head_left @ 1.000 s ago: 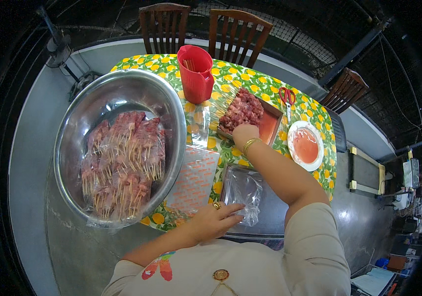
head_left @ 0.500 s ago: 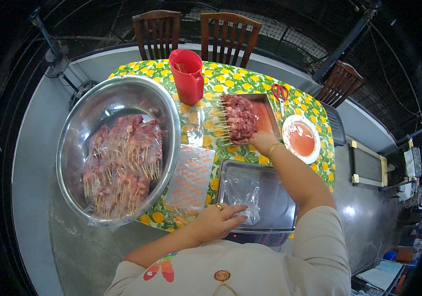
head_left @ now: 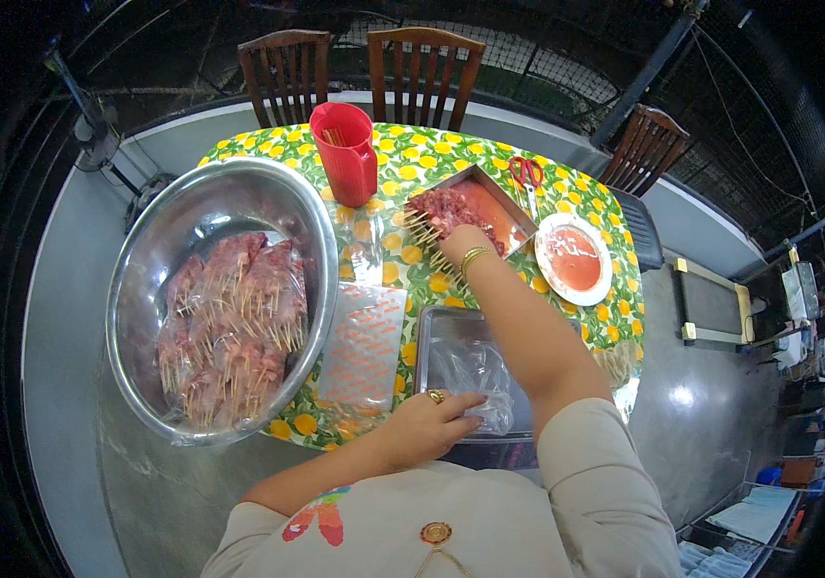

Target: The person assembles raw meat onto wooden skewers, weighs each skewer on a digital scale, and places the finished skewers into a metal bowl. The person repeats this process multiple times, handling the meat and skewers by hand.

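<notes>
Raw meat skewers [head_left: 446,214] in a far metal tray [head_left: 501,200] are grasped by the right hand [head_left: 463,241], fingers curled over them, sticks pointing left. A clear plastic bag [head_left: 475,378] in the near tray [head_left: 437,332] is pinned under the left hand [head_left: 427,424], fingers pressed flat.

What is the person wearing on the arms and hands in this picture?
The left hand has a gold ring on one finger. The right hand has a gold bracelet at the wrist. Both forearms are bare. Short beige sleeves cover the upper arms. No gloves are worn.
</notes>
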A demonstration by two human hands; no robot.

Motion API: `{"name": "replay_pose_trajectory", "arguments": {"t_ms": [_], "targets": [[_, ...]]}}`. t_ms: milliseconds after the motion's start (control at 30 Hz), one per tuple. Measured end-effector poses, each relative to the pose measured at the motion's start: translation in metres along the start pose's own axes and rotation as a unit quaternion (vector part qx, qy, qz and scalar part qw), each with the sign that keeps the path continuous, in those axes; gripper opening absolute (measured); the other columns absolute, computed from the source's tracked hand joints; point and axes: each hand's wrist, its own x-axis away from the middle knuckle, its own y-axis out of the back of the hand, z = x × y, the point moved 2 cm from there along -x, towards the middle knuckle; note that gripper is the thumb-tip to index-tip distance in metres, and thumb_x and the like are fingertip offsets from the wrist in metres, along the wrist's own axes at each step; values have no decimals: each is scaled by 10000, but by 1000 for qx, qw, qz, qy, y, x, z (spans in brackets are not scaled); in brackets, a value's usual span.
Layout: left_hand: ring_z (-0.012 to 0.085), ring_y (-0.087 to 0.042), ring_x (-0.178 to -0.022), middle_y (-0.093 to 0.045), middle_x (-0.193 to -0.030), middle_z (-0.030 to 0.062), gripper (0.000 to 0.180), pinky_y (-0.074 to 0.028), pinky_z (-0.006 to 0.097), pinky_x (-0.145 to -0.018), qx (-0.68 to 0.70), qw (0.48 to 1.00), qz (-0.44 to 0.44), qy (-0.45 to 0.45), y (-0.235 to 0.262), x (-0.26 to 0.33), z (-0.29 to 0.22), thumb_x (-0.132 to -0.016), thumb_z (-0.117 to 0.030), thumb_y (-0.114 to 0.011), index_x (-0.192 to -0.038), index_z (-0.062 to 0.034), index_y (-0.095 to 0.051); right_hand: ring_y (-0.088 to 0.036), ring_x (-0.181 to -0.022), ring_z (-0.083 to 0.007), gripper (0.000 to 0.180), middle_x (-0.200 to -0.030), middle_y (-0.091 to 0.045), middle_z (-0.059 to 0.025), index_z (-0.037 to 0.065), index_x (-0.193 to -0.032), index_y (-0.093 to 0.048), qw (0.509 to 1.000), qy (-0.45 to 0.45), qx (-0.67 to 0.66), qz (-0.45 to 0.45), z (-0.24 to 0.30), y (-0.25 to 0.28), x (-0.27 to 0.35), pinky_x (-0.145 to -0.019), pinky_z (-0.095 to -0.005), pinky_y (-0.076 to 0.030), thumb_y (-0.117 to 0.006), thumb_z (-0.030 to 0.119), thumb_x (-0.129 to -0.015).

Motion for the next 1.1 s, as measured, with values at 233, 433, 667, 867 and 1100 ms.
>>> {"name": "replay_pose_trajectory", "arguments": {"t_ms": [233, 433, 667, 867, 1100], "targets": [[257, -680, -860, -631, -1289, 105, 254, -556, 384, -664, -31, 999, 19, 29, 13, 11, 3, -784, -92, -694, -1038, -95, -674, -735, -759, -292, 380, -892, -741, -207, -46, -972, -734, 994, 78, 33, 62, -31, -28, -34, -704, -402, -574, -632, 299, -852], [262, -684, -825, -629, -1297, 92, 267, -530, 388, -597, -11, 998, 6, 59, 14, 18, 11, -784, -84, -691, -1050, -110, -682, -605, -482, -184, 139, -670, -661, -127, 33, -832, -619, 827, -165, -523, 123, -47, -54, -14, -366, -297, -435, -632, 143, -916], [264, -693, -838, -626, -1295, 95, 264, -539, 384, -607, -11, 998, -1, 57, 13, 17, 7, -787, -70, -685, -1048, -108, -682, -671, -551, -234, 125, -860, -711, -181, -13, -1068, -543, 646, -244, -717, 100, -11, -76, -17, -424, -281, -555, -526, 96, -1010], [282, -696, -829, -625, -1290, 110, 283, -547, 392, -612, -13, 997, 6, 76, 17, 21, 0, -770, -51, -682, -1049, -97, -681, -590, -578, -169, 27, -724, -597, -73, 11, -955, -565, 475, -265, -839, -18, -5, -81, -13, -531, -275, -559, -547, 15, -975], [309, -703, -862, -633, -1281, 120, 356, -572, 411, -635, -18, 996, -5, 89, 16, 24, -10, -752, 0, -664, -1089, -116, -680, -529, -539, -122, 132, -752, -610, -57, 74, -940, -578, 577, -219, -786, 22, -19, -49, 14, -527, -282, -543, -584, -47, -890]]}}
